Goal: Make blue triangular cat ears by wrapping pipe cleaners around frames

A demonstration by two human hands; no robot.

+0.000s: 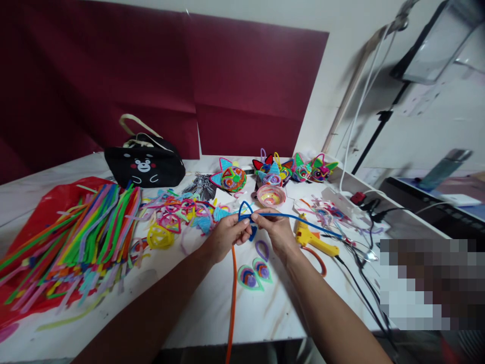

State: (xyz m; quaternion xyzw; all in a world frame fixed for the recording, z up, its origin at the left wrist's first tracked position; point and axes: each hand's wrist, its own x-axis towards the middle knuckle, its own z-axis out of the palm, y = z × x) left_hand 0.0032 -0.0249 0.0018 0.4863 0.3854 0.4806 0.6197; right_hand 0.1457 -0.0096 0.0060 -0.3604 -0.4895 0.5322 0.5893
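In the head view, our left hand (230, 233) and right hand (273, 228) meet over the middle of the desk (182, 316), both on a blue pipe cleaner (290, 216). The left grip is pinched closed on it, thumb against fingers; the right grip is pinched closed just beside, also on the blue length. A pointed blue loop stands above the fingers, while a long, nearly straight end runs out to the right. An orange pipe cleaner (233, 298) hangs below our left hand; we cannot tell whether that hand has hold of it.

We judge the bending to be partway: the peak has its shape, and the straight end is left unshaped. Near us on the desk, two layered eye-shaped pieces (254, 275) look complete, with a purple loop (262, 251) just above them. Farther back, a round animal face (229, 178) with blue ears looks finished, as do the decorated faces (302, 172) to its right. Plenty of loose pipe cleaners (98, 227) lie unworked at left, and the yellow glue gun (317, 241) rests to the right.
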